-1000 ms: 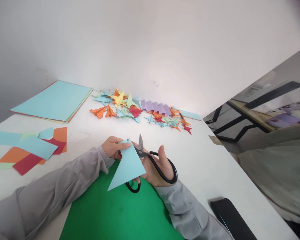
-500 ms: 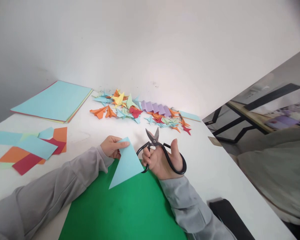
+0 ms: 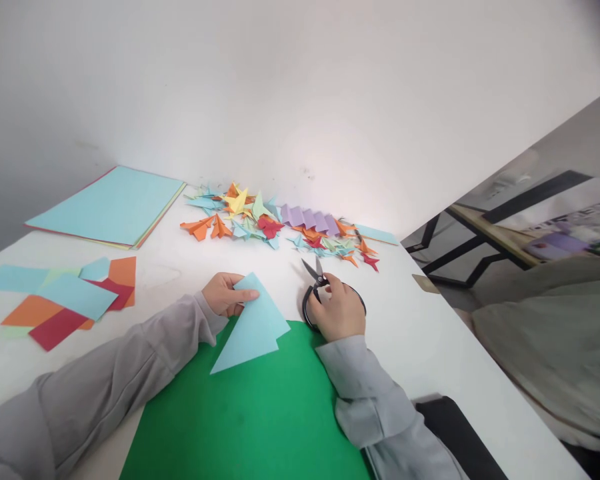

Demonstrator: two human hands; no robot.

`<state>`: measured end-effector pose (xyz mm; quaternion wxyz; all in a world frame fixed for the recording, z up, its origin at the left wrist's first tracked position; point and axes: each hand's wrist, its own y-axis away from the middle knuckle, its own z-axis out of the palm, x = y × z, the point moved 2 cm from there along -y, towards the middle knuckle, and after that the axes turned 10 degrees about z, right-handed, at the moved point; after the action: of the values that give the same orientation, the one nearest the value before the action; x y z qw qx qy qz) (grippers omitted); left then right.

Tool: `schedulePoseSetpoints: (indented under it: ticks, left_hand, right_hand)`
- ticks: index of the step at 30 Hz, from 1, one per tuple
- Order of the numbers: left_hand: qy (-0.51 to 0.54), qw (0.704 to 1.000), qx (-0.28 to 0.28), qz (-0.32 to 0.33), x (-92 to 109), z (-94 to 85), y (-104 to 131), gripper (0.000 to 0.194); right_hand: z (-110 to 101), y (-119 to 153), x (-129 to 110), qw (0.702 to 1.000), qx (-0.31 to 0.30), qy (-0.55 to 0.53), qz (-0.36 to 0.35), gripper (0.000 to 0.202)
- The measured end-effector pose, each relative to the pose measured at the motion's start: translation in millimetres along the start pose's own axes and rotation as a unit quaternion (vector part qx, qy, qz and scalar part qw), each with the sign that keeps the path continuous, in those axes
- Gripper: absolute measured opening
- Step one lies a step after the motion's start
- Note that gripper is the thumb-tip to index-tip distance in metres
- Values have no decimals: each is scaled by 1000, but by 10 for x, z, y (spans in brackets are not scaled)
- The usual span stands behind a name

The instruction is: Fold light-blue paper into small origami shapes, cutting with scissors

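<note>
Between thumb and fingers, my left hand (image 3: 229,294) pinches the top of a folded light blue paper (image 3: 253,327). The paper hangs over a green sheet (image 3: 250,420), its lower point to the left and a notch at its lower right edge. To the right, my right hand (image 3: 341,309) is closed over the black-handled scissors (image 3: 312,293). The scissors' blades are apart and point up and away, clear of the blue paper. Some of the right fingers are hidden behind the hand.
Folded paper shapes (image 3: 260,217) lie along the wall. A paper stack (image 3: 110,207) sits at the back left, with coloured pieces (image 3: 75,297) in front. A black object (image 3: 460,437) lies at the right front. Beyond the table edge stands a black-framed table (image 3: 463,250).
My right hand has turned from palm up to back up, with the scissors swung round and lower. The blue paper now shows two offset corners at the right, and its lower tip has shifted slightly left.
</note>
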<state>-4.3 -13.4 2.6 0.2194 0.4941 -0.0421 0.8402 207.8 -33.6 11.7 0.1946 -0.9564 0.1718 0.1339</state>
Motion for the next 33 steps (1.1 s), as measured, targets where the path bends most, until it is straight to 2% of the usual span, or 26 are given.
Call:
schedulePoseSetpoints:
  ticks: [4,9,12,14,15,16,18,20,21,23,26,28,29,31,32,33]
  left_hand:
    - [4,1000,-3,20,1,14,6,33]
    - [-37,998,24,52,25,-23,-9,34]
    - [-82,994,48,57,64,-51,-16,34]
    - [-91,991,68,67,81,-59,-19,36]
    - [-90,989,80,80,82,-60,-20,37]
    - [-87,987,96,97,77,-60,-22,39]
    - [-93,979,120,134,49,-53,-25,42]
    - [-96,975,131,149,11,-39,-33,39]
    - [-94,976,129,147,2,-29,-40,37]
    - [-87,979,125,138,33,-17,-62,30]
    - [-105,971,144,159,265,-66,-92,19]
    - [-238,949,130,159,497,-151,-83,8]
    - [-346,921,99,149,610,-204,-61,4]
    - [-552,821,32,141,795,-324,34,15]
    - [-626,768,29,131,860,-396,104,17]
    - [-664,734,49,138,914,-463,185,15]
  right_hand:
    - [-17,-39,25,989,-24,134,61,44]
    - [-52,-24,15,982,-12,178,66,39]
    - [-90,-13,-4,991,38,116,46,31]
    - [-123,47,-81,998,58,-11,-10,30]
    - [-129,102,-144,992,35,-104,-56,31]
    - [-124,172,-215,972,-17,-215,-90,33]
    - [-76,336,-357,908,-159,-378,-87,42]
    - [-4,493,-477,860,-272,-426,-64,62]
    - [31,546,-512,845,-304,-437,-49,68]
    - [90,581,-534,818,-333,-469,-29,65]
    - [130,488,-469,795,-299,-527,-25,60]
    - [137,398,-404,786,-267,-557,-12,55]
    - [137,361,-377,784,-256,-565,-1,52]
    - [134,312,-347,782,-248,-571,14,47]
    - [133,300,-342,781,-249,-573,22,45]
    - [133,294,-344,778,-253,-575,29,45]
